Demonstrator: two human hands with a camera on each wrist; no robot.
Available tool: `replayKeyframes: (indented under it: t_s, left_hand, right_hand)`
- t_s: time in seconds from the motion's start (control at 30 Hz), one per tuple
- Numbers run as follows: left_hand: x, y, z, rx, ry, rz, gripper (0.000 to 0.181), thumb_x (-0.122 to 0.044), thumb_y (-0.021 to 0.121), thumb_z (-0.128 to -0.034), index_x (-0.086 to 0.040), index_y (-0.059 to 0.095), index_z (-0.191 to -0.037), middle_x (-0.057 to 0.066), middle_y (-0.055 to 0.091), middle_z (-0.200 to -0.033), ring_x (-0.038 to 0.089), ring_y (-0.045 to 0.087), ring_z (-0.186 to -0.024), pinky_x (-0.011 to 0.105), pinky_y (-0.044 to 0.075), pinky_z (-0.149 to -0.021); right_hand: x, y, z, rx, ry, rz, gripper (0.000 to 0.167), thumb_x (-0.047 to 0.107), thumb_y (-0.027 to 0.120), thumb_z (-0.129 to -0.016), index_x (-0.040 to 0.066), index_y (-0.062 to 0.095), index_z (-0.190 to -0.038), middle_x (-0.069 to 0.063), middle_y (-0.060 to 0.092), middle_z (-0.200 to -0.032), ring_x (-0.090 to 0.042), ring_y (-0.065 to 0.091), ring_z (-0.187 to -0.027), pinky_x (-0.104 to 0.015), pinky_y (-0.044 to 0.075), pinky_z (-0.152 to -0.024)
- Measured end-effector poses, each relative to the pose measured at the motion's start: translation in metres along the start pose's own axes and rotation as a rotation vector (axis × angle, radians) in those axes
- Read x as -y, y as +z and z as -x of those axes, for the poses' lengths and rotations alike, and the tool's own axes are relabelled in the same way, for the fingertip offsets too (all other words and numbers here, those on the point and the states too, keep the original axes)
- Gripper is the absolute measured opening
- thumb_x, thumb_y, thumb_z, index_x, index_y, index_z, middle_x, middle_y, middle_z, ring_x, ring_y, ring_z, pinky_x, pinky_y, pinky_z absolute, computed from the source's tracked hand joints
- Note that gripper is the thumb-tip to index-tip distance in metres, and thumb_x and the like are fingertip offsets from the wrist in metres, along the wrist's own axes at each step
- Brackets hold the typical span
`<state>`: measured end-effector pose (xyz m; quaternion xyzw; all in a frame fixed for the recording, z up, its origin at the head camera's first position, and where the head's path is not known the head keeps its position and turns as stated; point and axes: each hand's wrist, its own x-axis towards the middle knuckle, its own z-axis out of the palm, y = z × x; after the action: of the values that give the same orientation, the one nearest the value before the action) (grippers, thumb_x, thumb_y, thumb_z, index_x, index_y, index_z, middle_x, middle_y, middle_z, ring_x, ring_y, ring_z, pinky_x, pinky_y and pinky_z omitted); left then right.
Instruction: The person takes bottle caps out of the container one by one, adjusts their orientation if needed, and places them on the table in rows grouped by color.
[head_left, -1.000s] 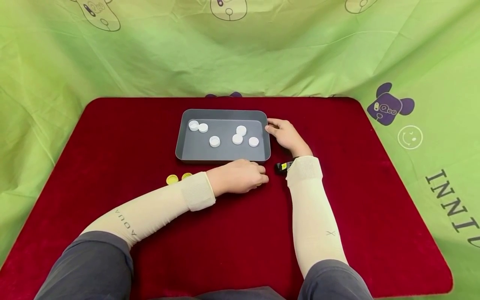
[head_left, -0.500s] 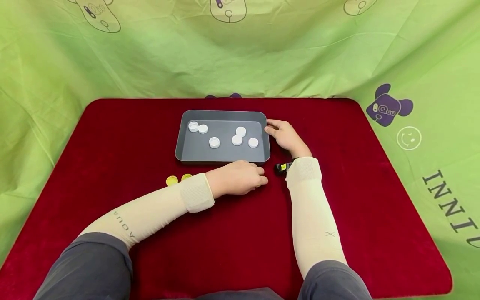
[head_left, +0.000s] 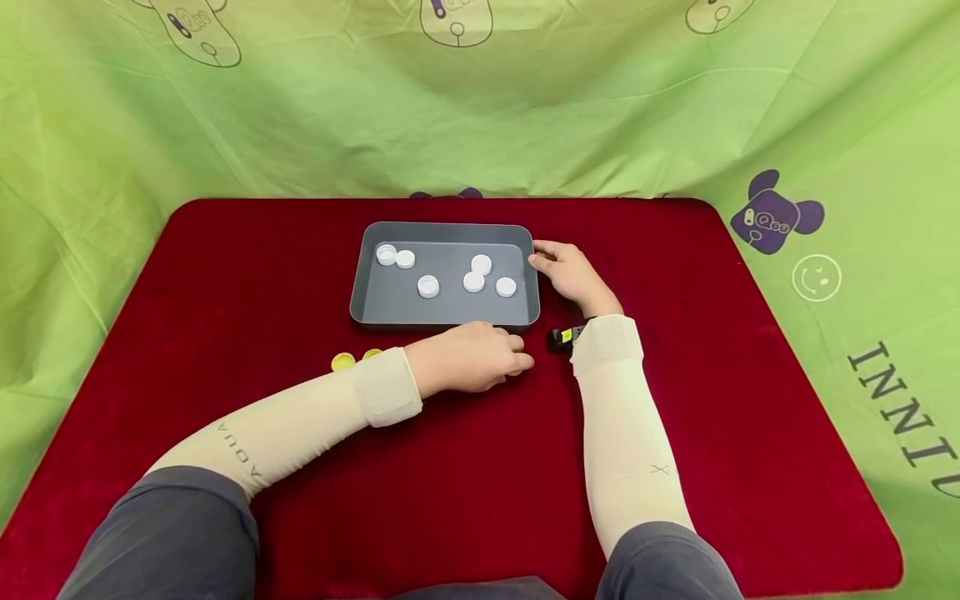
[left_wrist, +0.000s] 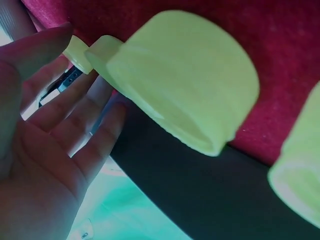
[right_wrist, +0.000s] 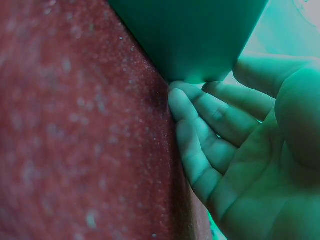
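Note:
In the head view my left hand is palm down over the table, just in front of a dark grey tray. Its wrist view shows the thumb and fingers apart, with yellow bottle caps close by: a small-looking cap by the thumb tip, a large-looking cap, and another cap at the right. I see no cap pinched. At the tray's right end my right hand rests with its fingertips against the outer wall, thumb by the rim.
White bottle caps, several in all, lie scattered inside the tray. Left of the left hand, two yellow caps show on the red table. A black wrist camera sits below the right hand. Green cloth hangs behind.
My left hand has shifted slightly left; a bit of yellow under its fingertips a second ago no longer shows in the head view. The right hand stays at the tray.

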<state>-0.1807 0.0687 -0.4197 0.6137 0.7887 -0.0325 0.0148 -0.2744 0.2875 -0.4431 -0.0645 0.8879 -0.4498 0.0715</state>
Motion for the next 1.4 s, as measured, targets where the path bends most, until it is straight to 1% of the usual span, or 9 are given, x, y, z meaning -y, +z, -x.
replayKeyframes:
  t_s: [0.13, 0.3, 0.53, 0.67, 0.8, 1.0, 1.13, 1.27, 1.4]
  left_hand:
    - [0.001, 0.001, 0.002, -0.005, 0.003, 0.002, 0.021, -0.016, 0.066, -0.0887, -0.020, 0.064, -0.110, -0.004, 0.057, -0.092, 0.017, 0.060, -0.080, 0.034, 0.050, -0.069]
    - [0.004, 0.001, 0.006, -0.022, -0.001, 0.012, 0.019, -0.015, 0.068, -0.0873, -0.021, 0.065, -0.105, -0.005, 0.058, -0.093, 0.017, 0.060, -0.080, 0.033, 0.050, -0.071]
    - [0.007, 0.003, 0.014, -0.032, -0.012, 0.014, 0.031, -0.015, 0.070, -0.0859, -0.021, 0.065, -0.116, -0.004, 0.061, -0.100, 0.017, 0.062, -0.087, 0.034, 0.050, -0.076]
    - [0.009, 0.002, 0.021, -0.079, -0.006, 0.037, 0.032, -0.013, 0.069, -0.0856, -0.020, 0.066, -0.117, -0.003, 0.062, -0.100, 0.017, 0.062, -0.087, 0.035, 0.050, -0.076]
    - [0.011, 0.000, 0.031, -0.127, 0.003, 0.050, 0.031, -0.011, 0.069, -0.0853, -0.017, 0.066, -0.116, -0.002, 0.062, -0.100, 0.017, 0.061, -0.087, 0.036, 0.050, -0.075]
    - [0.016, -0.001, 0.045, -0.194, 0.010, 0.080, 0.026, -0.010, 0.063, -0.0891, -0.015, 0.067, -0.114, -0.002, 0.062, -0.101, 0.016, 0.061, -0.087, 0.035, 0.050, -0.076]
    - [0.018, -0.007, 0.052, -0.236, 0.004, 0.088, 0.026, -0.009, 0.063, -0.0893, -0.013, 0.069, -0.114, 0.000, 0.063, -0.102, 0.017, 0.062, -0.087, 0.034, 0.050, -0.077]
    - [0.022, -0.013, 0.057, -0.259, -0.001, 0.076, 0.029, -0.007, 0.066, -0.0872, -0.012, 0.069, -0.115, 0.001, 0.063, -0.104, 0.018, 0.062, -0.089, 0.034, 0.051, -0.079]
    - [0.028, -0.016, 0.062, -0.286, -0.008, 0.056, 0.034, 0.001, 0.063, -0.0817, -0.010, 0.068, -0.114, 0.001, 0.062, -0.101, 0.017, 0.061, -0.082, 0.031, 0.051, -0.072]
  right_hand:
    - [0.000, 0.000, 0.000, 0.000, -0.009, 0.000, 0.044, 0.021, 0.054, -0.100, 0.004, 0.052, -0.140, -0.012, 0.053, -0.139, -0.023, 0.045, -0.130, -0.040, 0.034, -0.107]
    - [0.000, 0.001, -0.001, 0.001, -0.010, -0.006, 0.044, 0.021, 0.054, -0.100, 0.003, 0.052, -0.140, -0.012, 0.053, -0.139, -0.023, 0.044, -0.130, -0.040, 0.033, -0.107]
    - [-0.002, 0.002, -0.002, -0.004, -0.019, -0.028, 0.042, 0.019, 0.054, -0.100, 0.003, 0.054, -0.138, -0.012, 0.055, -0.135, -0.022, 0.047, -0.128, -0.039, 0.034, -0.107]
    - [-0.002, 0.002, -0.002, -0.003, -0.023, -0.022, 0.042, 0.019, 0.054, -0.100, 0.002, 0.054, -0.138, -0.012, 0.055, -0.136, -0.022, 0.046, -0.129, -0.039, 0.034, -0.107]
    - [-0.001, 0.002, -0.002, -0.003, -0.021, -0.019, 0.043, 0.020, 0.055, -0.100, 0.003, 0.054, -0.138, -0.012, 0.055, -0.136, -0.022, 0.046, -0.129, -0.039, 0.033, -0.107]
    - [0.000, 0.000, 0.000, -0.002, -0.005, -0.012, 0.043, 0.021, 0.054, -0.100, 0.004, 0.052, -0.140, -0.012, 0.054, -0.137, -0.022, 0.045, -0.130, -0.038, 0.033, -0.108]
    - [0.000, 0.000, -0.001, 0.001, -0.002, -0.015, 0.043, 0.021, 0.054, -0.100, 0.004, 0.052, -0.140, -0.012, 0.055, -0.136, -0.022, 0.046, -0.129, -0.038, 0.033, -0.108]
    - [-0.001, -0.001, -0.002, 0.002, -0.007, -0.021, 0.043, 0.021, 0.053, -0.100, 0.003, 0.052, -0.140, -0.012, 0.056, -0.134, -0.023, 0.049, -0.126, -0.038, 0.034, -0.107]
    - [-0.001, 0.000, -0.003, 0.007, -0.008, -0.018, 0.043, 0.020, 0.053, -0.100, 0.003, 0.051, -0.140, -0.012, 0.056, -0.135, -0.023, 0.048, -0.127, -0.038, 0.034, -0.107]
